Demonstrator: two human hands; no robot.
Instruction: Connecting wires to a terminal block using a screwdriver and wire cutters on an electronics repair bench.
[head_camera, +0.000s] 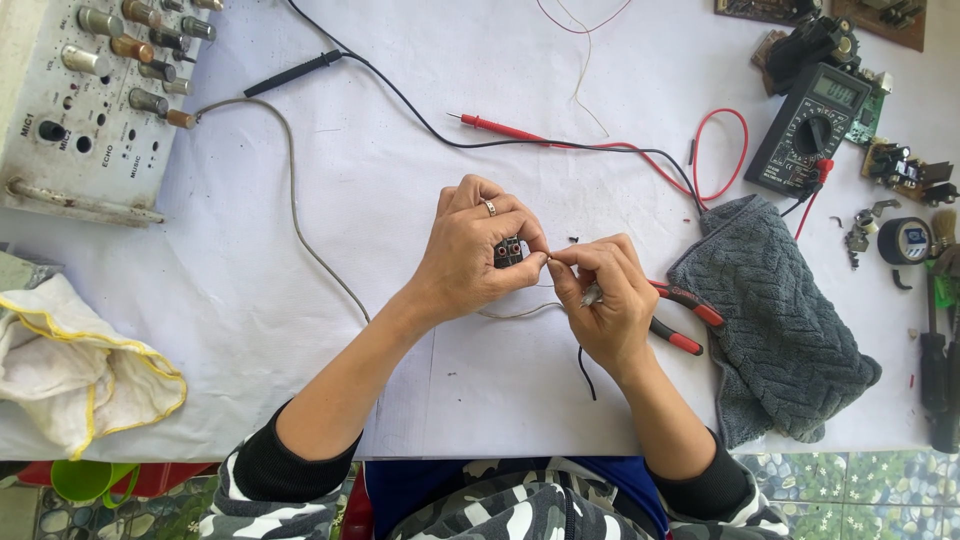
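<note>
A white sheet covers the worktop (400, 100), where a grey towel (780, 320) with a woven herringbone pattern lies beside red-handled pliers (685, 320). A black multimeter (810, 130) trails one red lead (520, 130) and one black lead (295, 72). A white cloth (70, 370) has yellow edging, and the person's sleeves (250, 495) are grey-and-white camouflage with black cuffs.

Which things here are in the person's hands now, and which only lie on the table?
In use:
left hand holding small black connector block
right hand pinching thin wire, with red-handled pliers in its palm

Lying about:
multimeter
red probe
black probe
grey towel
grey control panel
white cloth
</note>
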